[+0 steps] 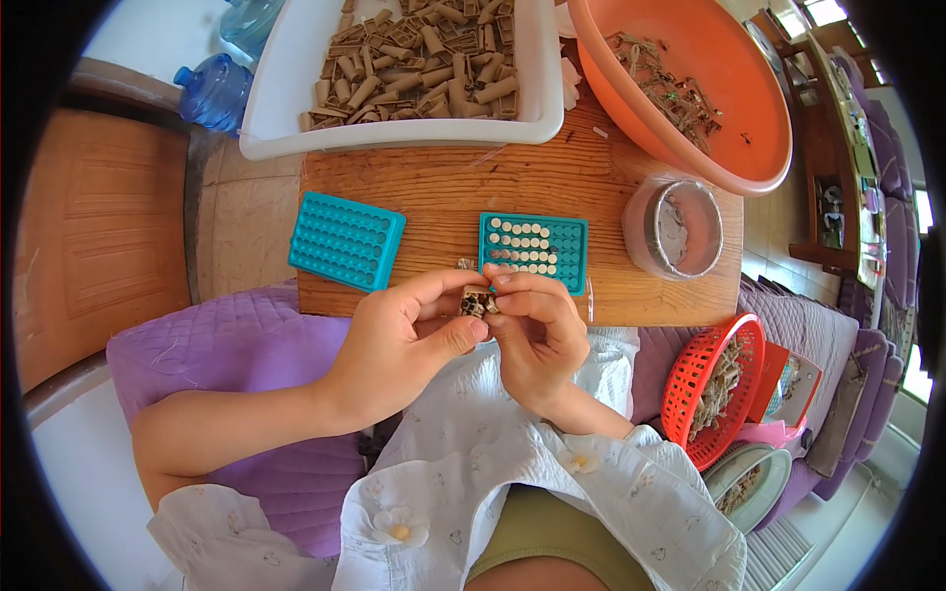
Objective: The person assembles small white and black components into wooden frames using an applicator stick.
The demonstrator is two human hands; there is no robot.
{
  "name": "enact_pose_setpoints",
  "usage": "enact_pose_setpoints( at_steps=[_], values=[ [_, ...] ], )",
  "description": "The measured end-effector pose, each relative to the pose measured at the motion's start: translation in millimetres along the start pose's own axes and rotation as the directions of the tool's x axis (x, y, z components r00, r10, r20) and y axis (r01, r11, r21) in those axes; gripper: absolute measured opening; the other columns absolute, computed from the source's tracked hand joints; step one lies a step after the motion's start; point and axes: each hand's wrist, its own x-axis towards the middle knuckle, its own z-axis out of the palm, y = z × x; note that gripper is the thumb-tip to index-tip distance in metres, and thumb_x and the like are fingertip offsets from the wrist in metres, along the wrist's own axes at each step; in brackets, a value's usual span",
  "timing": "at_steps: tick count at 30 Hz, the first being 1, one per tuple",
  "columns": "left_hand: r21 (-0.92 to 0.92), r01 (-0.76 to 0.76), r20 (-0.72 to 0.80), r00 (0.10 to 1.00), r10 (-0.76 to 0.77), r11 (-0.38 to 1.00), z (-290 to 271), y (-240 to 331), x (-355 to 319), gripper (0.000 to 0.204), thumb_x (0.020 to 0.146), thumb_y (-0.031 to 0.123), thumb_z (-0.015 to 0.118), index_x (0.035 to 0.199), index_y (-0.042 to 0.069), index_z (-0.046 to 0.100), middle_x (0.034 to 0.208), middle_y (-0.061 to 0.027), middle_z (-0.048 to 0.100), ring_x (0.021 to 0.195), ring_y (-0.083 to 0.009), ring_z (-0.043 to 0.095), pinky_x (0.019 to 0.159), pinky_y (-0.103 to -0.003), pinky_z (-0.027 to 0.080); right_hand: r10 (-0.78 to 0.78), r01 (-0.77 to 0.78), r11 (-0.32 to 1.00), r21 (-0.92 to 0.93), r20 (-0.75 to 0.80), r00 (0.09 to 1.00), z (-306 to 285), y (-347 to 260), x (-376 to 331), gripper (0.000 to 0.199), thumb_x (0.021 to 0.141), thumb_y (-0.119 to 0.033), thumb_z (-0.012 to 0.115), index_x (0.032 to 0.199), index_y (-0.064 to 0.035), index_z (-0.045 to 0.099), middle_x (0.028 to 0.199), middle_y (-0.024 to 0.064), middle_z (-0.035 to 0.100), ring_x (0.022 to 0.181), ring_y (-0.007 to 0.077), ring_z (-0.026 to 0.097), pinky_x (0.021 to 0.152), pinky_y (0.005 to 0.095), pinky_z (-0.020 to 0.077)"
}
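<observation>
Just past the table's near edge, my left hand [399,330] is closed with thumb and fingers around a small brownish part [474,301] with dark and metallic bits in it. My right hand [540,340] meets it from the other side, its fingertips pinched against the part's right end, where a tiny round silvery piece [492,305] shows. Right behind my fingers lies a teal tray [570,258] with rows of small pale discs [520,242] in its left part. A second teal tray [347,241], with rows of round hollows, sits to the left.
A white bin [414,136] full of brown curved pieces [394,84] stands at the back. An orange basin [754,128] with scraps is at back right, a clear tub [672,229] before it. Right of me are a red basket [680,394] and a pale green basin [774,497].
</observation>
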Motion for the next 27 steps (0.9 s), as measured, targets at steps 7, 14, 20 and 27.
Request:
enact_pose_setpoints(
  at_steps=[7,14,20,27],
  values=[
    [-0.015,-0.011,0.003,1.000,0.011,1.000,2,4,2,0.030,0.083,0.004,0.054,0.111,-0.004,0.048,0.095,-0.0086,0.060,0.085,-0.0100,0.056,0.073,-0.022,0.047,-0.115,0.114,0.993,-0.016,-0.172,0.978,10,3,-2,0.016,0.070,0.009,0.062,0.082,0.0032,0.053,0.091,0.0156,0.056,0.091,0.0302,0.059,0.077,0.0339,0.0510],
    [0.062,-0.009,-0.053,0.999,0.012,0.998,-1,1,6,0.029,0.083,0.005,0.055,0.109,-0.007,0.049,0.092,-0.0096,0.061,0.084,-0.0110,0.058,0.074,-0.023,0.047,-0.082,0.079,0.996,-0.042,-0.087,0.993,5,5,6,0.016,0.069,0.008,0.063,0.081,0.0023,0.053,0.092,0.0152,0.057,0.092,0.0295,0.058,0.077,0.0342,0.0497],
    [0.418,-0.030,-0.100,0.992,0.079,0.908,-6,3,7,0.029,0.082,0.007,0.054,0.109,-0.003,0.050,0.072,-0.0165,0.060,0.063,-0.0167,0.060,0.055,-0.029,0.045,0.308,-0.256,0.946,-0.197,0.312,0.899,-15,-10,28,0.016,0.067,0.007,0.064,0.077,0.0002,0.055,0.093,0.0122,0.056,0.095,0.0223,0.054,0.084,0.0336,0.0433],
    [0.654,-0.192,0.116,0.981,0.155,0.731,-7,5,6,0.016,0.079,0.009,0.054,0.094,0.001,0.054,0.063,-0.0206,0.054,0.059,-0.0357,0.055,0.049,-0.040,0.041,0.556,-0.401,0.831,-0.386,0.608,0.567,-31,-22,69,0.029,0.060,0.006,0.068,0.072,-0.0029,0.044,0.080,0.0051,0.046,0.077,0.0158,0.050,0.068,0.0264,0.0449]
  ],
)
